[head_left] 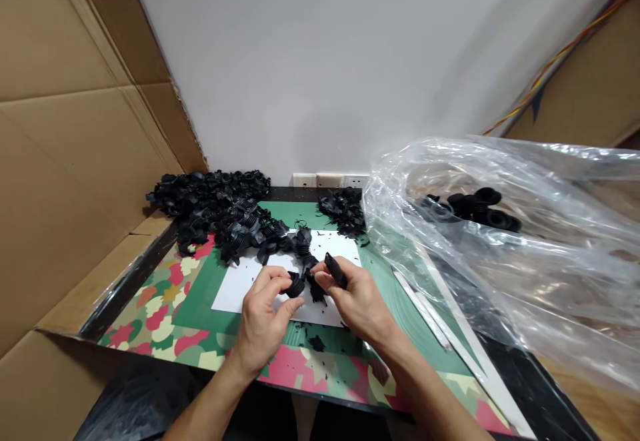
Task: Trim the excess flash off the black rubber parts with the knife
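Note:
Over a white sheet (231,292), my left hand (261,311) pinches a small black ribbed rubber piece (296,285) between thumb and fingers. Close by on the right, my right hand (359,297) is closed around a short dark stick-like thing (335,270); its far end is hidden, so its kind is unclear. Black scraps (316,289) lie beneath and between the two hands. A few ribbed pieces (303,241) sit just beyond the fingertips, trailing off from a large heap of black ribbed rubber pieces (220,204) at the back left.
A smaller heap of black trimmings (345,211) lies at the back. Clear plastic bag (395,181) on the right holds several black round parts (485,207). White strips (423,311) cross the green mat (195,311). Cardboard (85,154) walls the left; sockets (329,180) line the wall.

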Action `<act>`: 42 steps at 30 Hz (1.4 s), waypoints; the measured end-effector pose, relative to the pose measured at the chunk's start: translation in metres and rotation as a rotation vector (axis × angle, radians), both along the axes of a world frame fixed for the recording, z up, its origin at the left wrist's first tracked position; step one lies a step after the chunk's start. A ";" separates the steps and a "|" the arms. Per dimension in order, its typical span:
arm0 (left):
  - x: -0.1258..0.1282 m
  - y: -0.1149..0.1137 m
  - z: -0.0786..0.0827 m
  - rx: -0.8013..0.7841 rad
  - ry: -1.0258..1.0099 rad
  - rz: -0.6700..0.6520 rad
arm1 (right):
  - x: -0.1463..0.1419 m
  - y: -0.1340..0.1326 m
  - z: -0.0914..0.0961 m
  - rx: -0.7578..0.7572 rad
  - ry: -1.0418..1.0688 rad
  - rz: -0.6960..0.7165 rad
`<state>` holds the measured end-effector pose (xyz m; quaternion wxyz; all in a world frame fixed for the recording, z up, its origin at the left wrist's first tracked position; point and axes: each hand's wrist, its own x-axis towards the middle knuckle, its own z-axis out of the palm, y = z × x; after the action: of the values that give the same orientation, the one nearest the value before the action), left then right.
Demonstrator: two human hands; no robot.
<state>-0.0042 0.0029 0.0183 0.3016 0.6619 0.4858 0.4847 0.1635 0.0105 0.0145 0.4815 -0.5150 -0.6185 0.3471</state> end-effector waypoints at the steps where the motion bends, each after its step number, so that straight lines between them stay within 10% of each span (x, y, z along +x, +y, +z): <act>1: 0.000 0.000 0.001 0.024 0.042 -0.024 | -0.001 0.000 0.000 0.009 0.018 0.021; 6: -0.001 -0.003 0.001 0.064 0.127 -0.063 | -0.003 -0.002 -0.001 0.054 0.082 0.167; 17: 0.007 -0.007 0.002 -0.485 -0.555 -0.073 | -0.011 -0.013 -0.012 0.168 0.070 0.107; 30: 0.004 -0.004 0.003 -0.648 -0.622 -0.174 | -0.014 -0.019 -0.012 0.199 -0.133 0.094; 42: 0.011 0.001 0.001 -0.604 -0.455 0.026 | -0.017 -0.021 -0.019 0.437 -0.585 -0.017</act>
<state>0.0065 0.0037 0.0191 0.5770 0.4125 0.5357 0.4581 0.1470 -0.0105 -0.0046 0.3858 -0.4827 -0.7852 0.0408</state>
